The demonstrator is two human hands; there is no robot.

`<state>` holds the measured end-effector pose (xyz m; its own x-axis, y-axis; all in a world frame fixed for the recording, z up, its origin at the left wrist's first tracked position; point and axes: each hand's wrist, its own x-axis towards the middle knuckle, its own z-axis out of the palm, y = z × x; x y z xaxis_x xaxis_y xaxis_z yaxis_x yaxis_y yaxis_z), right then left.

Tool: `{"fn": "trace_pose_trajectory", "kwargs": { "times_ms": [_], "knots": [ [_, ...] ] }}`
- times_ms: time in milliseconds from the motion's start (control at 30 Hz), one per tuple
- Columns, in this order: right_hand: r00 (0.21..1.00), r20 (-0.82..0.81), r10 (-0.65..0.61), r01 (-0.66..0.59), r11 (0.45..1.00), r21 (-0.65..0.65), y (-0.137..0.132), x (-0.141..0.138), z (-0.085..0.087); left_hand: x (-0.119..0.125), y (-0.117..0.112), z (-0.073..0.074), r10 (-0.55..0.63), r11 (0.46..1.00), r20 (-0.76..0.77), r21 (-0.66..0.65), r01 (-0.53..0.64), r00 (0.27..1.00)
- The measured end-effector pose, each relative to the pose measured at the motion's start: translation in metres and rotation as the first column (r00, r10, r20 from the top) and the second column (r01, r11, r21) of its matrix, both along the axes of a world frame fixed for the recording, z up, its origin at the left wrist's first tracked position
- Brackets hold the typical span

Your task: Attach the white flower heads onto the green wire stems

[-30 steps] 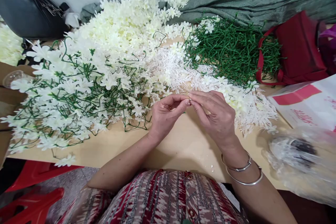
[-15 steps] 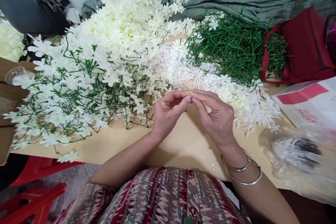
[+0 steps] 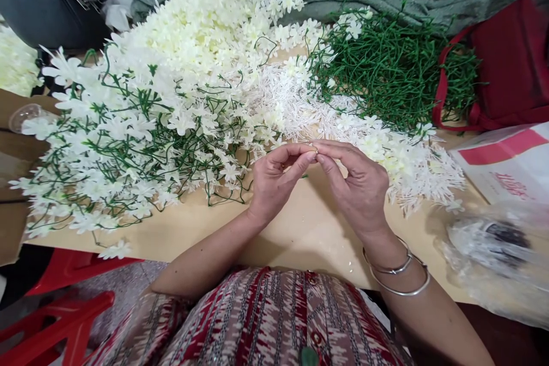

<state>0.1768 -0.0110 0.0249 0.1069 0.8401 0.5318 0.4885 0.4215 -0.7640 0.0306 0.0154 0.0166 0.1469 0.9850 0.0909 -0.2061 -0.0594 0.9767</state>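
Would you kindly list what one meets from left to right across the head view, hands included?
Tangled white artificial flowers with green stems, the person's left hand, the person's right hand, dark red fabric bag.

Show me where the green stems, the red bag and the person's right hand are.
Green stems [image 3: 392, 71]: head view, middle of the tangled heap.
Red bag [image 3: 510, 63]: head view, its side.
Right hand [image 3: 360, 183]: head view, back of the hand.

Hands [image 3: 275, 183] numbered two. Black bag [image 3: 55, 11] stood at one, red bag [image 3: 512, 63] one, printed package [image 3: 514, 163] one, silver wrist loops [image 3: 405, 294] two. White flowers [image 3: 182, 120], white filaments [image 3: 294, 106], green stems [image 3: 377, 74] were too tangled for count.
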Motion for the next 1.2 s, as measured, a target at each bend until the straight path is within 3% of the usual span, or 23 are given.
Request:
{"fn": "trace_pose_trajectory", "kwargs": {
  "times_ms": [400,567,767,1033,1200],
  "knots": [
    [0.994,0.067,-0.085,0.078,0.992,0.102,0.001,-0.009,-0.006,0.003,-0.002,0.003,0.022,1.0,-0.018,-0.005,-0.022,1.0],
    [0.995,0.033,-0.095,0.093,0.994,0.054,0.0,-0.012,-0.004,0.003,-0.001,0.003,0.008,1.0,-0.013,0.022,-0.007,1.0],
    [0.986,-0.128,-0.106,0.1,0.994,-0.052,-0.003,-0.013,-0.012,0.003,0.001,0.009,-0.026,0.992,0.065,-0.125,0.034,0.998],
    [0.995,-0.008,-0.104,0.104,0.994,0.04,0.001,-0.008,-0.002,0.003,0.0,0.01,0.006,0.985,0.112,-0.173,0.014,0.994],
    [0.991,-0.1,-0.091,0.091,0.996,-0.003,0.0,-0.009,-0.006,0.004,0.001,0.006,-0.005,0.99,0.14,-0.139,0.025,0.99]
  ]
}}
